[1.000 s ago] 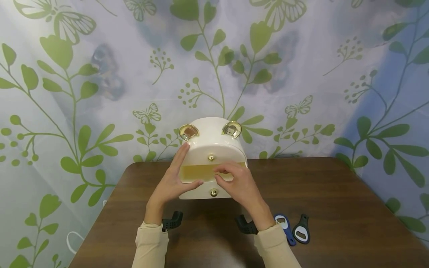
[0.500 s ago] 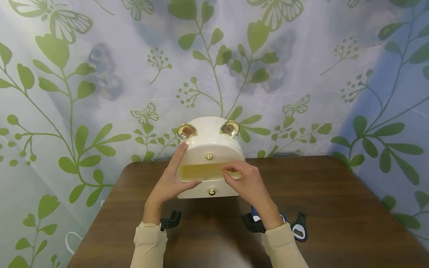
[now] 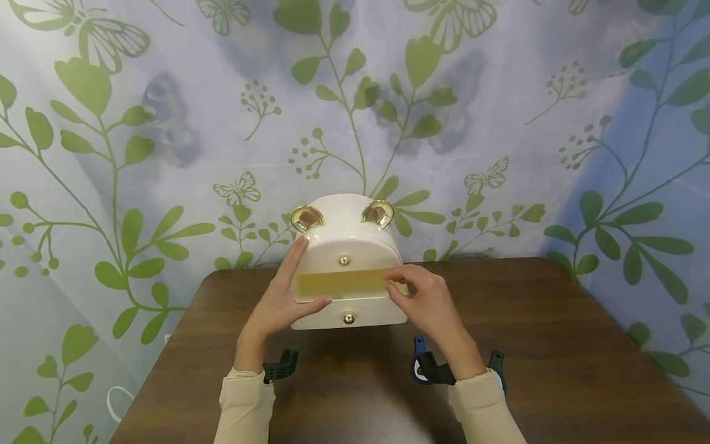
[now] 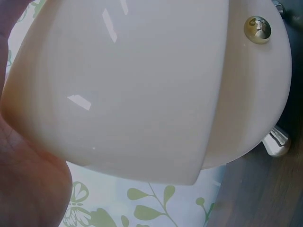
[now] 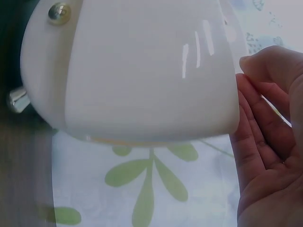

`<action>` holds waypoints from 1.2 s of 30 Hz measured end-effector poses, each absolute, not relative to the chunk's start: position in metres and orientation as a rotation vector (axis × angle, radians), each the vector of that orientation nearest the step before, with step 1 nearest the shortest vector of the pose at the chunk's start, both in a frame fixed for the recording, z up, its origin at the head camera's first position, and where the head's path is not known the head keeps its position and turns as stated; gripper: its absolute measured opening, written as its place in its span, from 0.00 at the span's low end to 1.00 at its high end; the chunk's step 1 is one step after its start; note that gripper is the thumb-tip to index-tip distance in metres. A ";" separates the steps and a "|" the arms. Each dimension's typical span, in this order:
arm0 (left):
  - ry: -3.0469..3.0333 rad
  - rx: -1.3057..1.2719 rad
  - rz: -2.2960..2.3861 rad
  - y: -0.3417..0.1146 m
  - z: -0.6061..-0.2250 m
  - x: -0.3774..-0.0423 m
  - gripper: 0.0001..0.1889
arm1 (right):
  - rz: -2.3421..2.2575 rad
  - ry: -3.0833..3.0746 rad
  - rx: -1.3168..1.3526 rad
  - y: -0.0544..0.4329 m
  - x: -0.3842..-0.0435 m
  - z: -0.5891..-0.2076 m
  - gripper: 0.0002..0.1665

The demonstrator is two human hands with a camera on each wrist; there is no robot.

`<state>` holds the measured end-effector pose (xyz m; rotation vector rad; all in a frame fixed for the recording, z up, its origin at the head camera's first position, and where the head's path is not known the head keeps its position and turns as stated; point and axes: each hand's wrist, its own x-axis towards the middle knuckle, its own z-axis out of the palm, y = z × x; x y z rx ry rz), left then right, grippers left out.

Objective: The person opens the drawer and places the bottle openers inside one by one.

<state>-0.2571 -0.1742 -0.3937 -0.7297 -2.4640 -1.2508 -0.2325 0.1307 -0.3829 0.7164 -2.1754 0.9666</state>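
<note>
A small white drawer cabinet [image 3: 355,219] with two gold ears and gold knobs [image 3: 349,318] is before me in the head view. Its lower drawer [image 3: 338,287] is pulled out, showing a yellowish inside. My left hand [image 3: 274,305] rests at the left side, fingers straight up toward the ear and thumb along the drawer's front rim. My right hand [image 3: 427,299] is at the drawer's right end with curled fingers, thumb and index tips close together. In the right wrist view its fingertips meet the white panel [image 5: 151,75]; I cannot tell whether they pinch it.
Two bottle openers lie on the brown table [image 3: 355,401] by my right wrist: a blue one [image 3: 419,346] and a black one [image 3: 497,357], both partly covered by the arm and its camera mount [image 3: 435,371]. A patterned cloth [image 3: 355,123] hangs behind.
My right hand has moved rightward along the opened drawer, from near its middle to its right end. My left hand keeps its place against the cabinet. The head view has shifted slightly.
</note>
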 end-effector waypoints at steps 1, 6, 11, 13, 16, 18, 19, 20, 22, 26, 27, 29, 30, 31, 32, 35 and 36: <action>-2.463 -0.732 -1.250 -0.174 -0.394 -0.257 0.62 | 0.962 -2.177 0.711 0.132 -0.232 -0.383 0.08; -2.454 -0.744 -1.244 -0.174 -0.393 -0.256 0.63 | 0.929 -2.181 0.691 0.143 -0.232 -0.386 0.09; -2.456 -0.745 -1.241 -0.174 -0.393 -0.256 0.63 | 0.912 -2.181 0.675 0.154 -0.232 -0.387 0.10; -2.459 -0.744 -1.243 -0.174 -0.393 -0.256 0.63 | 0.897 -2.181 0.670 0.158 -0.233 -0.388 0.10; -2.455 -0.743 -1.245 -0.174 -0.393 -0.255 0.62 | 0.884 -2.180 0.666 0.164 -0.234 -0.389 0.10; -2.451 -0.745 -1.240 -0.174 -0.393 -0.256 0.62 | 0.882 -2.186 0.661 0.168 -0.234 -0.390 0.10; -2.450 -0.747 -1.237 -0.174 -0.393 -0.256 0.62 | 0.879 -2.191 0.657 0.170 -0.234 -0.391 0.11; -2.449 -0.747 -1.238 -0.174 -0.393 -0.256 0.62 | 0.881 -2.198 0.652 0.173 -0.234 -0.392 0.11; -2.451 -0.742 -1.242 -0.174 -0.393 -0.256 0.62 | 0.879 -2.209 0.641 0.177 -0.234 -0.393 0.11; -2.455 -0.730 -1.254 -0.174 -0.393 -0.256 0.62 | 0.862 -2.220 0.624 0.186 -0.233 -0.397 0.11; -2.455 -0.730 -1.254 -0.174 -0.393 -0.256 0.62 | 0.853 -2.220 0.621 0.188 -0.234 -0.398 0.11; -2.453 -0.731 -1.256 -0.175 -0.394 -0.256 0.62 | 0.834 -2.226 0.608 0.193 -0.234 -0.400 0.11; -2.451 -0.732 -1.257 -0.175 -0.394 -0.256 0.62 | 0.826 -2.233 0.600 0.196 -0.234 -0.401 0.11; -2.450 -0.733 -1.258 -0.175 -0.394 -0.256 0.62 | 0.821 -2.242 0.593 0.198 -0.233 -0.402 0.11; -2.449 -0.734 -1.260 -0.174 -0.394 -0.256 0.62 | 0.815 -2.253 0.583 0.200 -0.233 -0.403 0.11; -2.448 -0.737 -1.267 -0.174 -0.393 -0.256 0.62 | 0.806 -2.279 0.569 0.205 -0.231 -0.406 0.12; -2.447 -0.739 -1.268 -0.174 -0.393 -0.256 0.62 | 0.802 -2.283 0.568 0.207 -0.231 -0.406 0.12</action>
